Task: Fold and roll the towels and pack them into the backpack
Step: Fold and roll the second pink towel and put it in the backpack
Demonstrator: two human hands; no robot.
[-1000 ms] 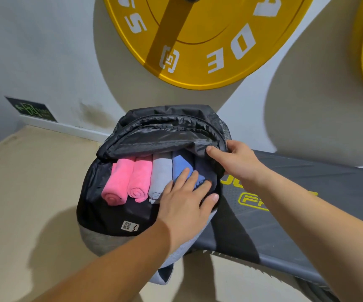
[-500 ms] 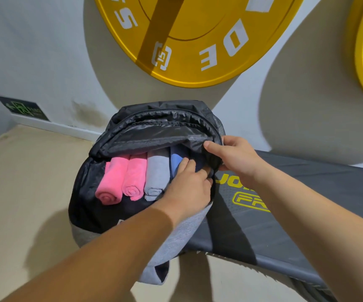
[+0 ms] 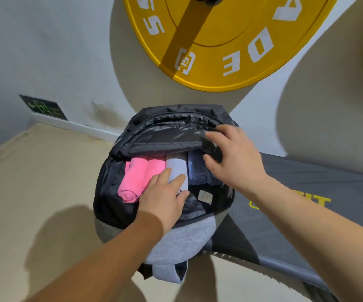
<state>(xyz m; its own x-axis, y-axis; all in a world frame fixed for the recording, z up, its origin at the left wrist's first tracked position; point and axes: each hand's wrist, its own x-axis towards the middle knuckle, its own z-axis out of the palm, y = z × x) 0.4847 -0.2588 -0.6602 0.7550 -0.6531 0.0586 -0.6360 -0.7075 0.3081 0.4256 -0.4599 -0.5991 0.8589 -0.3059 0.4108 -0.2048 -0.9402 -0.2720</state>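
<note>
Pressing down with left hand (image 3: pixel 165 199), fingers straight and flat across pink rolls (image 3: pixel 132 182) and grey roll (image 3: pixel 176 166), grasping nothing. Pinching flap (image 3: pixel 165 138) with right hand (image 3: pixel 235 158) at 2 o'clock of the opening, thumb under and fingers over, though too blurred to be sure of the exact hold. Packed side by side inside backpack (image 3: pixel 111 203): pink pair at 9 o'clock, grey in the middle, blue roll (image 3: pixel 198 168) at 3 o'clock, ends pointing to 6 o'clock. Probably at the closing step.

Perched on the end of bench (image 3: pixel 307 203), overhanging floor (image 3: pixel 34 182) toward 7 o'clock; could tip off if pushed hard from above. Could trap cloth in zip (image 3: pixel 176 125) if drawn down over the exposed ends. Could spring loose, the pink pair first, if released before being covered. Could also squash the blue roll out of line at 3 o'clock if tugged sideways.
</note>
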